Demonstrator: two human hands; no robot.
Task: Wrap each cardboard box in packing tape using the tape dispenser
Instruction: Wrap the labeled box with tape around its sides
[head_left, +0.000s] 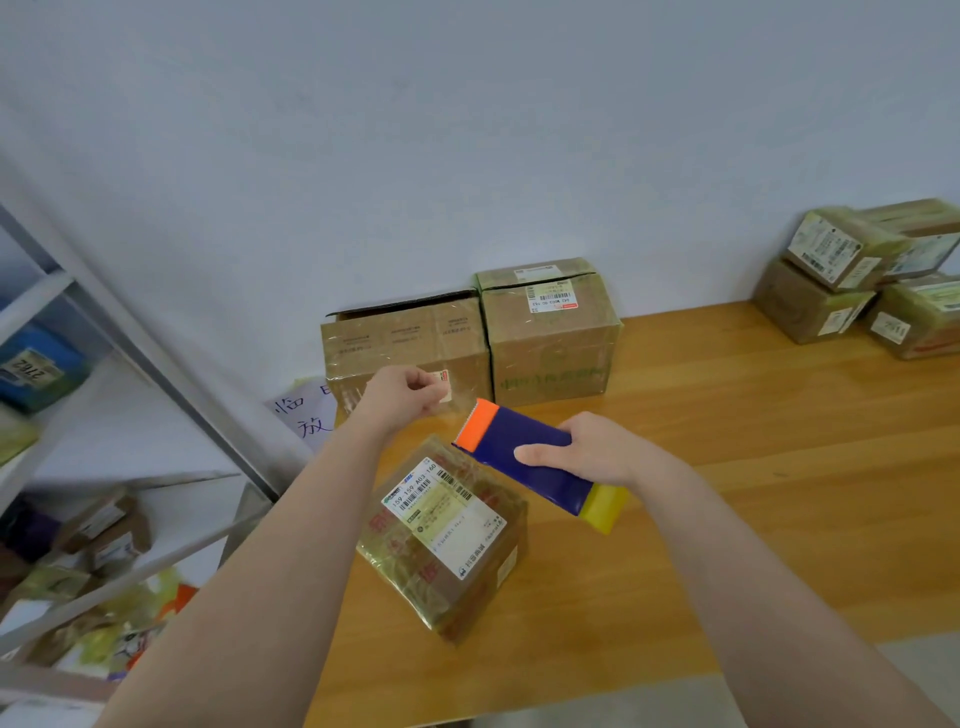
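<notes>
Cardboard box (441, 535), labelled and already glossy with tape, lies on the table (727, 441), while just above it the right hand (592, 449) grips the blue tape dispenser (519, 452) and the left hand (405, 392) pinches what seems the clear tape end (451, 409), likely to draw out a fresh strip.

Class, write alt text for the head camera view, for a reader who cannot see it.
A person's right hand holds a blue tape dispenser above a taped box on a wooden table, while the left hand seems to pinch tape at its orange end. More boxes stand by the wall.
</notes>
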